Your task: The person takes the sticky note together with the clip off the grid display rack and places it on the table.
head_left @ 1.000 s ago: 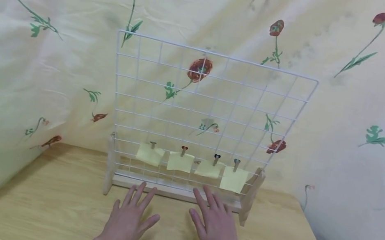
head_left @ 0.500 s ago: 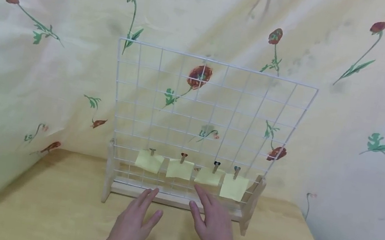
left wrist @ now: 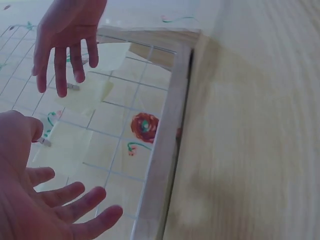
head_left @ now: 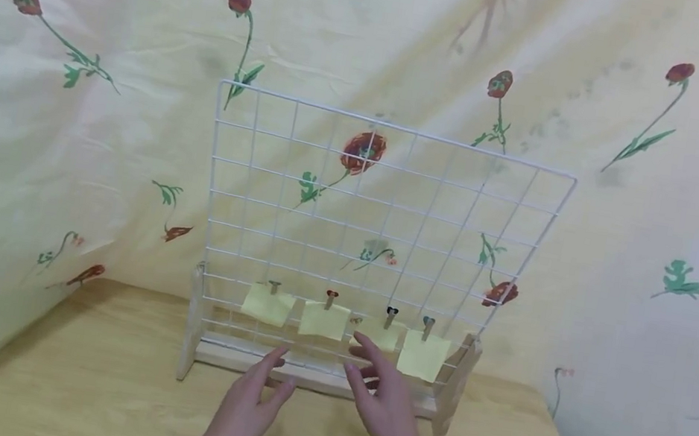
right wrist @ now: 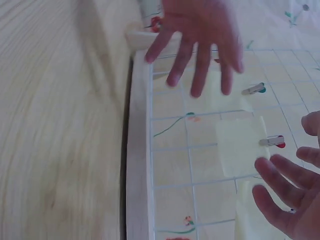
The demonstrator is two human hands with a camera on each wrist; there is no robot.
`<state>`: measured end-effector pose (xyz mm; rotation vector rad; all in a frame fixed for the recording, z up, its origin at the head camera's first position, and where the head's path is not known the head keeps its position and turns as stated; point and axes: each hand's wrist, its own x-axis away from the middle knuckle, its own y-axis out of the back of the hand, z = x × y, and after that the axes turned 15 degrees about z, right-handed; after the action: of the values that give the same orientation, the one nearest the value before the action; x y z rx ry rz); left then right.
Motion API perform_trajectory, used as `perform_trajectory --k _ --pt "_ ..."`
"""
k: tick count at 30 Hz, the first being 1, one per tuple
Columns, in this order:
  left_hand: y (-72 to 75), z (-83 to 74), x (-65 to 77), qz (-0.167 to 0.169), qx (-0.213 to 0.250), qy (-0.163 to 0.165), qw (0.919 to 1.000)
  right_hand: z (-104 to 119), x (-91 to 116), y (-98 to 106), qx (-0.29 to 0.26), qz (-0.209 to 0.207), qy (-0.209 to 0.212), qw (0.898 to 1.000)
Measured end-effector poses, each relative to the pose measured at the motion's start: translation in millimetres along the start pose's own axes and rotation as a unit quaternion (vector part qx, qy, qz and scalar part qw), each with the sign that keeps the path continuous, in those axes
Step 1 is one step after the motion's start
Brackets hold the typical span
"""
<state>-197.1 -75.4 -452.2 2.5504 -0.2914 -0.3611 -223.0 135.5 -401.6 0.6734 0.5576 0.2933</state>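
Both hands hover before a white wire grid [head_left: 387, 190] in a wooden stand, nothing in their grasp. My left hand [head_left: 247, 406] is in front of the base bar, fingers loosely bent, thumb apart. Further right, my right hand [head_left: 386, 404] has its fingertips overlapping the third note in the head view. Four pale yellow paper notes hang along the grid's lower rows: a tilted one [head_left: 268, 305] at left, a second [head_left: 324, 320], a third [head_left: 376, 333] and a fourth [head_left: 424, 356]. Each is pinned by a small wooden clothespin; the second clothespin [head_left: 330, 299] has a red top.
The stand's wooden feet, left [head_left: 192, 323] and right [head_left: 454, 392], rest on a light wood-grain table [head_left: 97, 361]. Cream cloth [head_left: 167, 32] printed with red flowers hangs behind and at both sides.
My hands have turned more sideways, and their spread fingers have drawn in and bent. The right hand has risen toward the notes in the view. The grid sits lower as the head view tilts up.
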Motion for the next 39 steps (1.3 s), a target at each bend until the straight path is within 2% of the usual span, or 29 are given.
perform_trajectory --k 2,5,8,12,18,24,29,34,39 --pt "0.0 0.8 -4.2 0.010 0.039 0.007 0.9992 2 -3 0 -0.071 0.017 -0.018 0.997" --pt "0.4 2.5 -9.3 0.023 0.100 0.016 0.9946 3 -9 1 -0.151 0.038 -0.041 0.987" --pt "2.4 3.7 -16.2 0.029 0.167 0.025 0.9852 4 -19 3 -0.208 0.052 -0.056 0.975" --pt "7.6 5.2 -25.4 0.039 0.242 0.041 0.9687 5 -36 4 -0.253 0.065 -0.078 0.962" --pt "12.5 7.2 -35.0 0.055 0.296 0.052 0.9521 5 -57 1 -0.267 0.078 -0.085 0.957" --pt "13.2 9.1 -42.9 0.079 0.330 0.060 0.9389 4 -65 -3 -0.271 0.085 -0.089 0.955" --pt "15.1 10.3 -49.5 0.100 0.357 0.056 0.9271 7 -70 -6 -0.277 0.061 -0.090 0.955" --pt "15.6 12.4 -58.9 0.116 0.401 0.053 0.9074 7 -79 -9 -0.286 0.049 -0.102 0.952" --pt "13.3 13.3 -68.4 0.101 0.449 0.060 0.8859 9 -92 -13 -0.304 0.055 -0.119 0.943"
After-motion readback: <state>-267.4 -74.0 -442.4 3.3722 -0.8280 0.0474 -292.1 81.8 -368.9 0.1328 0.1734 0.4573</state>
